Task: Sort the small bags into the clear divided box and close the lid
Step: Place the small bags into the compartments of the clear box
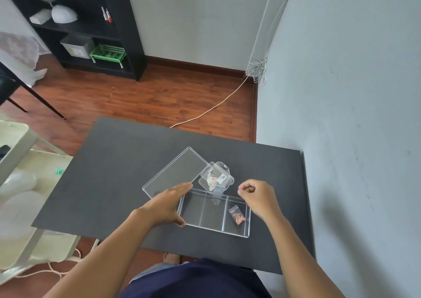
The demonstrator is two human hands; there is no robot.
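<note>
Bracing divided box [214, 213] (long axis left-right), left hand [166, 204] spread; right hand [257, 197] clenched, contents unclear.

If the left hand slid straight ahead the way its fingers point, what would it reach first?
The left hand points up and to the right from the divided box's left end. First in that line is probably the clear lid's near corner, then the pile of small bags; height is unclear.

table [127, 172]: dark, matte | shelf unit [127, 24]: black, against far wall | basket [107, 53]: green, on lower shelf | bin [77, 46]: grey, beside basket | cable [211, 108]: pale, across wooden floor [136, 97]
</note>
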